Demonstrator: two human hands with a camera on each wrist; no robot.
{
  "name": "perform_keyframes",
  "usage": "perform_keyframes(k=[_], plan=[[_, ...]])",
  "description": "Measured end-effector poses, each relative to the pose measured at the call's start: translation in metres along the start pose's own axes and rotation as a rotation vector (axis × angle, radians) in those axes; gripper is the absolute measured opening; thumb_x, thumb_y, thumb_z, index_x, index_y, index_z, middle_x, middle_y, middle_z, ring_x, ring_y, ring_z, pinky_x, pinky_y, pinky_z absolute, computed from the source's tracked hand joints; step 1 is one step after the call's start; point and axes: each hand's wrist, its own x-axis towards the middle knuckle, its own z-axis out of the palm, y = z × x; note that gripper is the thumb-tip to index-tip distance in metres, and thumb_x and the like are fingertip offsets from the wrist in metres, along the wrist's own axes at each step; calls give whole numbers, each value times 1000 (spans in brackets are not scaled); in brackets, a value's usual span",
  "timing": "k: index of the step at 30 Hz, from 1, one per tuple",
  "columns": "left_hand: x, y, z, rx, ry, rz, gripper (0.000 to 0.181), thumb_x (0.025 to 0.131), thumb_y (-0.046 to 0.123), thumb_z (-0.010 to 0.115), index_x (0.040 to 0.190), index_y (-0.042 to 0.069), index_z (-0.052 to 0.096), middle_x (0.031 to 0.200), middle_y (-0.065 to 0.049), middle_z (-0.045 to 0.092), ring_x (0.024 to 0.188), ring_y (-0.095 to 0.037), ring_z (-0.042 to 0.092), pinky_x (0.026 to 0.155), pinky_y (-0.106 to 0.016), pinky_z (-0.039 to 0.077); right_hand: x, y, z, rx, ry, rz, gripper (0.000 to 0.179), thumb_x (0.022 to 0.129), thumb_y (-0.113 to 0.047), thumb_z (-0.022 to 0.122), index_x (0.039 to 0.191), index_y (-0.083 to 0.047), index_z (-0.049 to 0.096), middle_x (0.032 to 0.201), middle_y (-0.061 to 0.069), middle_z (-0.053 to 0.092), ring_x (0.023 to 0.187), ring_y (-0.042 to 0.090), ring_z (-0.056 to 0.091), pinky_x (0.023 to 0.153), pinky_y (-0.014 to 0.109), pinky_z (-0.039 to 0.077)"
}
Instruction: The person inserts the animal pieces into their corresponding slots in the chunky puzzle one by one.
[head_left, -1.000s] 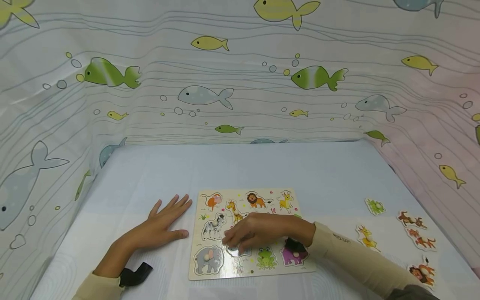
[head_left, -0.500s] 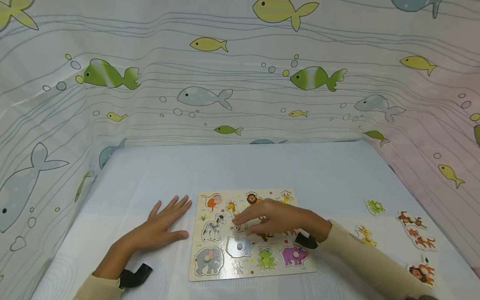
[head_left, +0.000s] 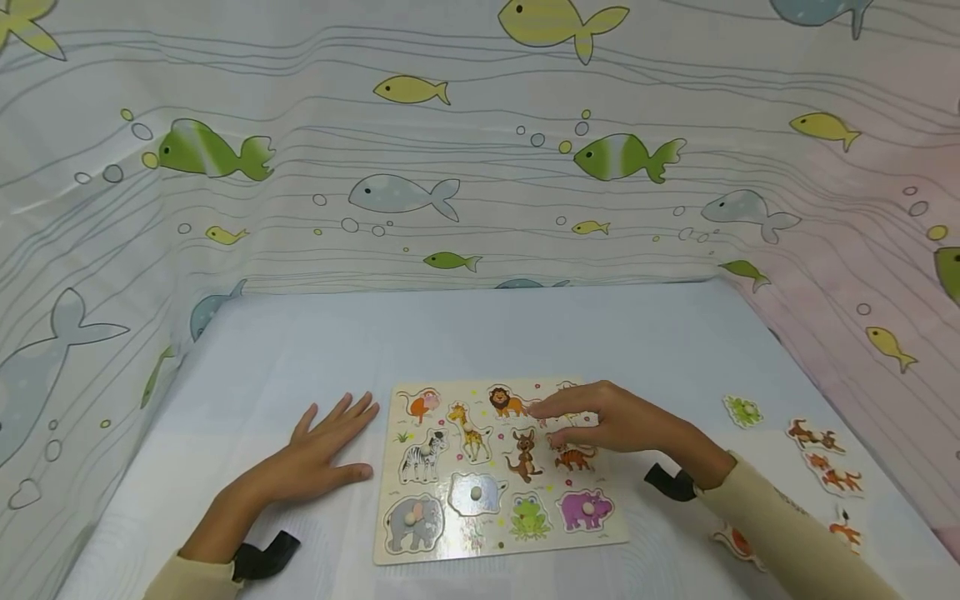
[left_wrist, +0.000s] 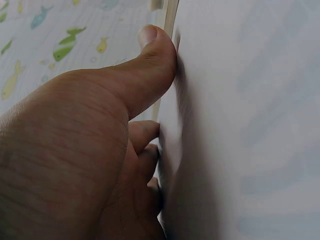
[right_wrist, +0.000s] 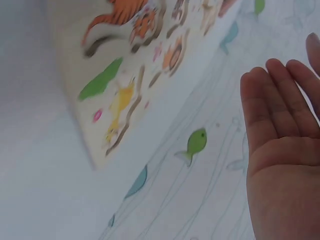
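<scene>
A wooden animal puzzle board point(head_left: 442, 553) lies on the table. Knobs show on the elephant point(head_left: 415, 527), the pale grey animal piece point(head_left: 486, 498) and the purple hippo point(head_left: 576, 512) in its bottom part. My left hand point(head_left: 318, 462) rests on the table left of the board, fingers spread; the left wrist view shows its thumb point(left_wrist: 155, 55) near the board's edge. Over the board's upper right is my right hand point(head_left: 637, 429), partly covering the yellow deer picture. Its palm point(right_wrist: 282, 145) holds nothing in the right wrist view, the fingers fairly straight.
Loose puzzle pieces lie at the right: a green frog point(head_left: 743, 411), a kangaroo point(head_left: 814, 436), a tiger point(head_left: 834, 475), a partly hidden piece point(head_left: 846, 532) and an orange piece point(head_left: 738, 543) beside my right sleeve point(head_left: 787, 517). A fish-patterned cloth point(head_left: 337, 267) hangs around the table.
My right hand has left the pale grey animal piece at the board's bottom, which now shows uncovered, and moved right and away across the board. The left hand stays in place.
</scene>
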Motion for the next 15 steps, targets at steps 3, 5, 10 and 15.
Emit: perform_keyframes(k=[3,5,10,15], plan=[[1,0,-2,2,-2,2,91,86,57,69,158,18,31,167,-11,22,155,-42,9,119,-66,-8,-16,2,-9,-22,50,53,43,91,-15,73,133,-16,66,131,2,69,125,18,63,101,33,54],[3,1,-3,3,1,4,90,86,56,69,158,18,31,167,-11,22,155,-42,9,119,-66,-8,-27,3,-15,-40,86,88,41,92,-16,72,133,-16,66,129,2,70,122,15,65,100,30,54],[4,3,-4,3,9,13,90,86,57,68,158,18,32,166,-11,23,154,-42,10,119,-66,-8,-58,4,-29,-82,203,165,43,91,-14,73,133,-16,66,129,2,70,120,6,64,96,19,53],[-3,2,-5,2,16,9,89,86,57,68,157,16,34,166,-13,25,154,-44,12,118,-67,-8,-87,7,-39,-68,323,214,45,90,-2,71,134,-11,65,132,7,68,122,-2,60,97,13,50]])
